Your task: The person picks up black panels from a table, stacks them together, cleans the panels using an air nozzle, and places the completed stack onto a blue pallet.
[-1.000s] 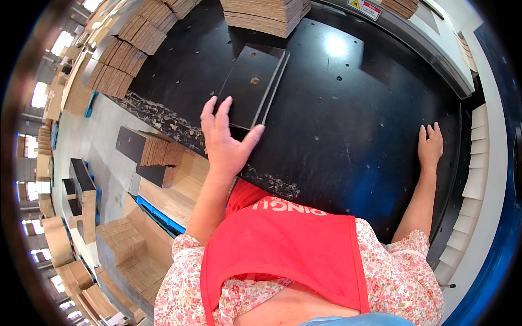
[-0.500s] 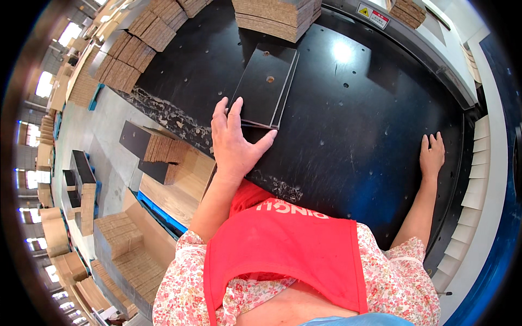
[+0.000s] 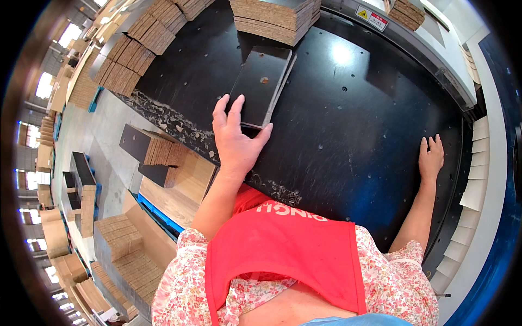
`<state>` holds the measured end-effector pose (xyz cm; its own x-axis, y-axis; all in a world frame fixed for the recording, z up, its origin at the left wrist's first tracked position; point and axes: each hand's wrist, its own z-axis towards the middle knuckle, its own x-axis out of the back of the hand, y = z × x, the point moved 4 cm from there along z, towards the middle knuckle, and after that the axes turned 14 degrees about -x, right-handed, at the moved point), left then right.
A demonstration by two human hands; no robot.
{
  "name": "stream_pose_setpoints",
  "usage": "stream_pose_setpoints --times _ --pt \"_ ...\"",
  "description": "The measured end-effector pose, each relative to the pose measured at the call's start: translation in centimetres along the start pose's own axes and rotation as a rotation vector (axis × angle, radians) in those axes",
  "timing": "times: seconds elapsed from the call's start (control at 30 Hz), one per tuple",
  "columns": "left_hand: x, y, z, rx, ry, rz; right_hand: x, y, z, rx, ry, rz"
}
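Observation:
A short stack of black rectangular boards [image 3: 260,89] lies on the black worktable [image 3: 337,152], left of its middle. My left hand [image 3: 236,136] grips the near end of these boards. Its fingers reach over the near left corner, while the thumb presses at the near right corner. The thin pale edges of the boards show along their right side, slightly out of line with each other. Far to the right, my right hand [image 3: 431,158] lies flat on the tabletop with its fingers spread, holding nothing.
Stacked particle boards [image 3: 266,27] stand at the table's far edge, with more board stacks [image 3: 122,62] at the far left. A grey machine beam [image 3: 402,41] borders the far right. Left of me are a wooden box [image 3: 190,174] and more boards [image 3: 117,239] on the floor side.
The black boards have shifted and turned slightly, their far end moving left, with my left hand still at the near end. My right hand has stayed in place.

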<state>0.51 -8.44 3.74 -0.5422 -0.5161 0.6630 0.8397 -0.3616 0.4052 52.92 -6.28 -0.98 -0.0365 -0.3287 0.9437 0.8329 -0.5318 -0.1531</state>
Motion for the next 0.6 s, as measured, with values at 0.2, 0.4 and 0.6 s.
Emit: stream_pose_setpoints --times 0.2,0.4,0.6 --pt "0.9 -1.1 -0.3 0.051 0.138 -0.202 -0.2 0.3 0.2 0.001 0.005 0.004" --pt "0.1 -3.6 -1.3 0.191 0.213 -0.448 -0.4 0.3 0.2 0.015 0.014 0.009" --pt "0.2 -3.8 -1.5 0.159 0.191 -0.409 -0.5 0.4 0.3 0.022 0.023 0.005"
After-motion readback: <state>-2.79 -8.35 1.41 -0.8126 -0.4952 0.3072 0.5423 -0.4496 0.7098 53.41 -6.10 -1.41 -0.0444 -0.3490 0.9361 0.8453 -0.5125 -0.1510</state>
